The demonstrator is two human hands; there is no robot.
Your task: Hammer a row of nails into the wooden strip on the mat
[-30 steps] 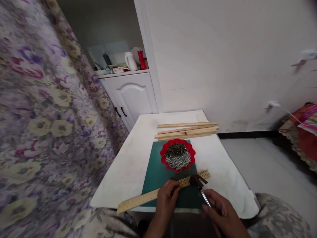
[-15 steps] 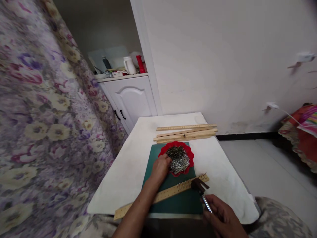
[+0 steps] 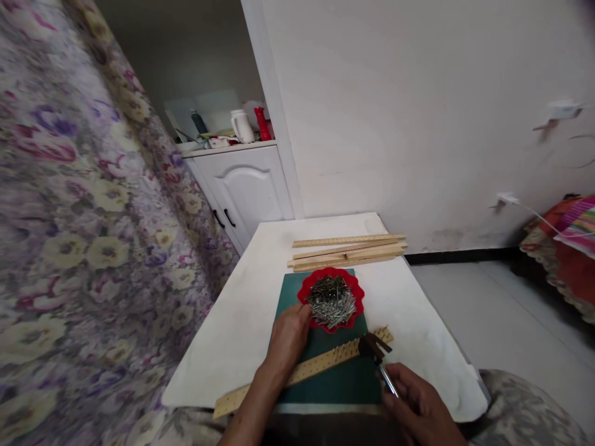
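Observation:
A long wooden strip (image 3: 320,365) studded with a row of nails lies slantwise across a green cutting mat (image 3: 341,381) on a white table (image 3: 246,328). Behind it stands a red scalloped dish (image 3: 304,290) heaped with small metal nails (image 3: 331,300). My left hand (image 3: 288,337) rests at the dish's near left rim, fingers curled; what they pinch is hidden. My right hand (image 3: 416,406) grips the metal handle of a small hammer (image 3: 375,350), whose dark head sits over the right end of the strip.
Several plain wooden strips (image 3: 348,249) are stacked at the table's far edge by the white wall. A flowered curtain (image 3: 93,235) hangs along the left. A white cabinet (image 3: 242,186) with bottles on top stands behind. Colourful bedding (image 3: 562,248) shows at right.
My left hand left the nailed strip, reached into the dish of nails, and has now drawn back to the dish's near rim. The hammer hand barely moved.

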